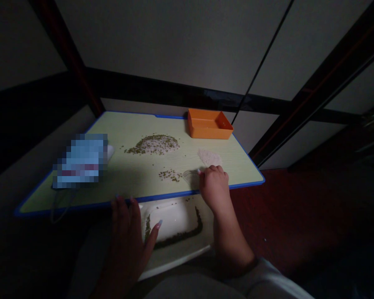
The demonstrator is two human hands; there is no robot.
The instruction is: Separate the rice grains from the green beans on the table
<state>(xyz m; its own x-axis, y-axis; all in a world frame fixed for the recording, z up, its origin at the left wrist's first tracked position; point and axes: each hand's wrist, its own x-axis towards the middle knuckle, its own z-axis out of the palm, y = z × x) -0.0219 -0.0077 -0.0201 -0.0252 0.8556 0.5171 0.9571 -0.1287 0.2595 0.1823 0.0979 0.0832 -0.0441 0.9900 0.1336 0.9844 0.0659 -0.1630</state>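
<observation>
My right hand is closed over a small clear plastic protractor with an arched edge, held low against the tabletop. Just left of it lies a small scatter of mung beans mixed with white grains. Beyond my knuckles is a little heap of white rice. My left hand has its fingers spread at the table's front edge, over the left side of a white tray. Mung beans line the tray's inner sides and near edge.
On the pale green, blue-edged table sits a larger pile of mung beans and rice. An orange open box stands at the back right. A blurred-out blue package lies at the left. Cabinet panels rise behind.
</observation>
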